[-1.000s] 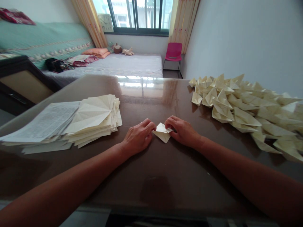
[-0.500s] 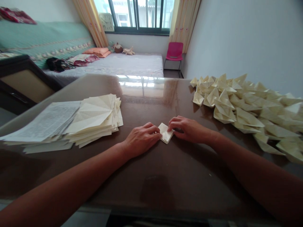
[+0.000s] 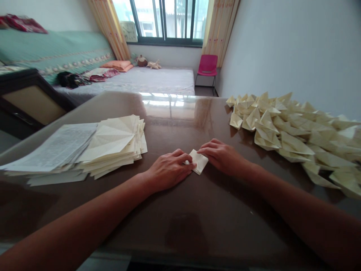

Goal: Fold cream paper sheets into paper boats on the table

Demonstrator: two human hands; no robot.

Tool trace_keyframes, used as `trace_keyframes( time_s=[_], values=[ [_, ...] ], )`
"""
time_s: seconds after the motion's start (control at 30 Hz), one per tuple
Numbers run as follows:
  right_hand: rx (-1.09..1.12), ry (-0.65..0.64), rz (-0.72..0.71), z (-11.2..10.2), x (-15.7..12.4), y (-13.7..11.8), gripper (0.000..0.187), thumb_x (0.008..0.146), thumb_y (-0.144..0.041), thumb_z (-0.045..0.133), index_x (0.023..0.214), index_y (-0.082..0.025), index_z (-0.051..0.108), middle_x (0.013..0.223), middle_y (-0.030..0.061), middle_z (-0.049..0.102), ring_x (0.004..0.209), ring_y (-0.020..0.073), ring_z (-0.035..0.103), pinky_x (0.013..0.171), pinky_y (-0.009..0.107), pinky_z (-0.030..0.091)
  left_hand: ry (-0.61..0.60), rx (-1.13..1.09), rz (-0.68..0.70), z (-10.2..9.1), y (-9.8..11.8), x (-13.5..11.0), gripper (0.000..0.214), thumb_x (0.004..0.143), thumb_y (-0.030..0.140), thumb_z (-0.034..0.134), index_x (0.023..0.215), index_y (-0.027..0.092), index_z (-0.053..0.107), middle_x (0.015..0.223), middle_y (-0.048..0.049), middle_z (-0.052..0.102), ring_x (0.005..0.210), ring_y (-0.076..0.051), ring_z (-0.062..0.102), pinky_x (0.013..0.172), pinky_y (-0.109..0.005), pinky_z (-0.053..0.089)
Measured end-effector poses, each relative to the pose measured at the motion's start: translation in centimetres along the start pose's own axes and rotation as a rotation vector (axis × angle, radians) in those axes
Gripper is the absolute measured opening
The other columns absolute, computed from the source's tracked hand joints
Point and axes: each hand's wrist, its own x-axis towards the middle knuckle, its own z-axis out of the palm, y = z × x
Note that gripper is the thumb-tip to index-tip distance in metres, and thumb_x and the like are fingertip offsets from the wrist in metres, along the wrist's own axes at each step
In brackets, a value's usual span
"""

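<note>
A small folded piece of cream paper lies flat on the glossy brown table, between my two hands. My left hand rests beside it with curled fingers, the fingertips pressing its left edge. My right hand reaches in from the right, its fingers bent and pressing on the paper's upper right edge. Both hands touch the same paper and hold nothing else.
A stack of flat cream sheets and printed pages lies at the left. A big heap of folded paper shapes covers the table's right side. Beyond the table are a bed, a pink chair and a window.
The paper, raised and angled a second ago, now lies flattened on the table. Both hands pressed down on it and my right fingers slid over its edge.
</note>
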Motion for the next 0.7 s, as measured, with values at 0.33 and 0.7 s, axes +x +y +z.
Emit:
trace_keyframes(
  time_s=[0.33,0.7],
  values=[
    [-0.079,-0.174,-0.006,2.4,-0.3,-0.2,0.05,0.1,-0.038,0.027,0.148,-0.023,0.027,0.152,0.0032,0.033,0.143,0.0236,0.019,0.112,0.046,0.025,-0.023,0.037,-0.008,0.0,0.0,0.1,0.031,0.097,0.029,0.038,0.123,0.027,0.054,0.105,-0.004,0.062,0.096,-0.018,0.054,0.081,-0.03,0.049],
    [-0.119,-0.153,0.118,1.6,-0.7,2.3,0.048,0.099,-0.036,0.03,0.146,-0.029,0.032,0.151,0.0013,0.034,0.141,0.0272,0.023,0.11,0.05,0.026,-0.03,0.006,0.059,0.1,0.2,0.6,0.028,0.098,0.026,0.038,0.114,0.019,0.06,0.116,-0.0045,0.063,0.105,-0.018,0.053,0.093,-0.03,0.045]
  ],
)
